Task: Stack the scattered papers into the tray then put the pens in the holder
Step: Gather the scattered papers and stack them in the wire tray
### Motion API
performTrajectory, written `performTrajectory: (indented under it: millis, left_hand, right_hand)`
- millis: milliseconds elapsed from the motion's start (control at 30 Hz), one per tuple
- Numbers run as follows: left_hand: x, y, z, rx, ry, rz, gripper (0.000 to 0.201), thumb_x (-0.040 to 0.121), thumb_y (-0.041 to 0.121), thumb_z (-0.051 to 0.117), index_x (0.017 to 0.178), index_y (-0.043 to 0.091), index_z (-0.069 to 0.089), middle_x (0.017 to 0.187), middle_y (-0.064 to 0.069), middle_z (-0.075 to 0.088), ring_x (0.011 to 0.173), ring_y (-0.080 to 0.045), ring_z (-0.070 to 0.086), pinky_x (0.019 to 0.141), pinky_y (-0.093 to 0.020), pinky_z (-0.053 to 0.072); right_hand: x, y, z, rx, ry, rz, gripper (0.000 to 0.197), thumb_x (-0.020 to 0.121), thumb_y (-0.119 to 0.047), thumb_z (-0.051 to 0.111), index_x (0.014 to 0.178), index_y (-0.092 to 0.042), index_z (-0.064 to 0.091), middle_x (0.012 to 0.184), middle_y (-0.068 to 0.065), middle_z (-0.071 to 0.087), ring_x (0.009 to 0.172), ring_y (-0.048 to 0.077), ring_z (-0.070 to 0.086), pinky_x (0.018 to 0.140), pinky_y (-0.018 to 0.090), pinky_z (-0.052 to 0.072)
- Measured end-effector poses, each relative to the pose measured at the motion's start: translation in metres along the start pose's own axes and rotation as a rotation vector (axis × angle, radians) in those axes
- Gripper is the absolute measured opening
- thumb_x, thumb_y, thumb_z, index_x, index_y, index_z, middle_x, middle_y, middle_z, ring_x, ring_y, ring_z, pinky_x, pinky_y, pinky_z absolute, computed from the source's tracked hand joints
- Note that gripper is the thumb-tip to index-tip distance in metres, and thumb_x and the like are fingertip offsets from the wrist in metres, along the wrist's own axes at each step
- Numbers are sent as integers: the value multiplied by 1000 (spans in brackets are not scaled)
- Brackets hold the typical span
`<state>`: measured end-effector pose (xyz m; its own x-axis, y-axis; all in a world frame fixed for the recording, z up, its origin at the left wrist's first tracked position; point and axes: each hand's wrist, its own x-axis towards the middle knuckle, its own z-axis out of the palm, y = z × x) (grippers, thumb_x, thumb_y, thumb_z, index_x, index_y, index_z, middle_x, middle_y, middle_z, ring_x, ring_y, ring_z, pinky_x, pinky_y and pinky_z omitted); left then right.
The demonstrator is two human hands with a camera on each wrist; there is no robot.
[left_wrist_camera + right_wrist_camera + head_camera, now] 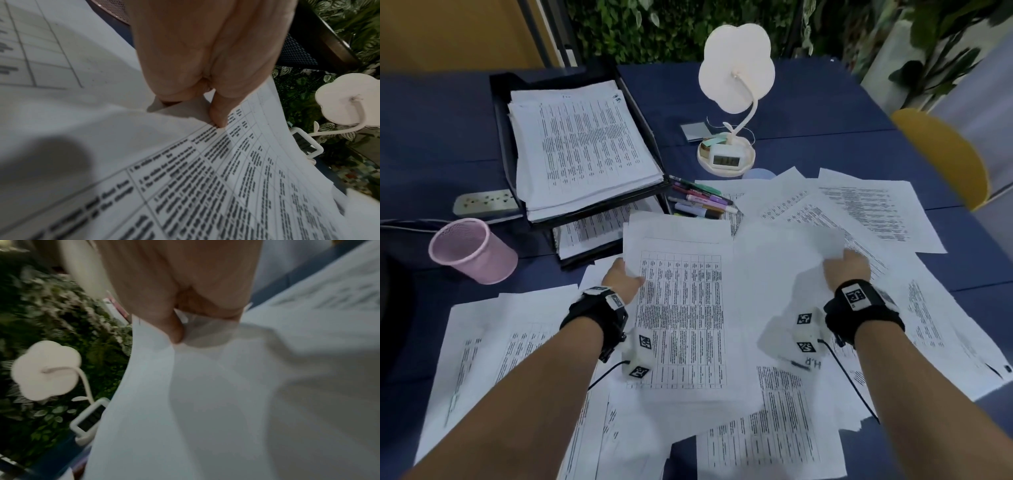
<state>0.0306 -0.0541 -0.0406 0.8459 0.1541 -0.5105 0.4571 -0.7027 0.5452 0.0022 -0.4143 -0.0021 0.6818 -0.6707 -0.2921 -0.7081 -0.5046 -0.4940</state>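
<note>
Blue table (pixel 808 102) strewn with papers (pixel 866 209). Left hand (pixel 621 277) pinches a sheet (pixel 681 308); right hand (pixel 847 267) pinches a blank one (pixel 774 260). Best square both edges before the tray (pixel 498 102).

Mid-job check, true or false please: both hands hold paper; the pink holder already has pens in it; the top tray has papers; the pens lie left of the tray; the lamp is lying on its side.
1. Both hands hold paper: true. The left hand and the right hand each grip a sheet.
2. The holder has pens: false, it looks empty.
3. The tray has papers: true.
4. The pens lie left of the tray: false, they lie to its right.
5. The lamp lies on its side: false, it stands upright.
</note>
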Motion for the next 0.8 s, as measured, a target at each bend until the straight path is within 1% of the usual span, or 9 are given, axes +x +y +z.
performTrajectory:
  millis: [67,167,300,400,500,600,667,733,800]
  left_hand:
    - [-1,1,0,-4,-4,-15,45,94,17,54,131,0,36,129,-19,50,115,-34,50,82,-31,38]
    - [-3,1,-1,-32,-4,-32,55,93,18,55,139,3,30,136,-18,47,122,-35,47,92,-34,39]
    - [-1,-1,0,-87,-26,-40,54,95,25,52,139,3,30,137,-19,46,122,-35,47,95,-35,38]
    - [-1,0,-2,-147,-42,-56,52,100,37,36,138,0,35,140,-21,43,127,-35,44,100,-36,35]
    - [-7,5,-5,-231,-22,-87,51,103,36,29,137,-1,39,140,-22,44,128,-35,43,104,-37,35]
    - [-5,2,-6,-405,34,-198,49,102,12,28,148,1,15,151,-23,23,138,-33,30,110,-36,26]
    - [-5,3,-7,-452,51,-203,52,101,6,21,150,5,1,156,-20,9,142,-31,21,112,-34,20]
    - [-9,7,-8,-411,31,-173,50,104,15,21,150,5,6,155,-18,16,141,-31,24,112,-34,21]
    - [-10,7,-9,-353,8,-148,55,104,37,18,150,8,16,153,-18,26,138,-32,31,112,-37,24]
  right_hand:
    - [-1,-10,-7,255,216,-84,14,92,-8,44,90,-1,56,91,21,56,84,32,52,71,33,40]
    - [0,-35,-24,624,306,-229,32,96,-10,45,125,2,52,125,15,58,114,23,55,89,20,40]
    - [5,-59,-39,879,417,-345,35,96,-9,46,129,2,46,121,11,60,107,15,58,87,8,43]
    - [10,-65,-36,959,426,-332,38,95,-7,45,132,3,41,125,12,57,111,19,58,90,12,46]
    - [12,-61,-26,1053,410,-222,52,99,-8,41,145,2,20,125,-1,41,114,6,46,78,-3,38]
    - [18,-53,-18,1068,490,-147,49,99,-8,37,144,2,19,132,7,44,113,12,50,75,-3,38]
    - [17,-52,-17,1049,515,-107,46,99,-8,33,142,3,20,138,14,43,110,15,50,74,-1,37]
    - [15,-54,-18,1046,494,-96,48,99,-9,31,143,3,16,142,16,39,112,16,47,75,0,35]
    - [11,-58,-17,1006,439,-106,49,100,-9,31,145,1,16,145,16,37,121,19,46,82,3,33]
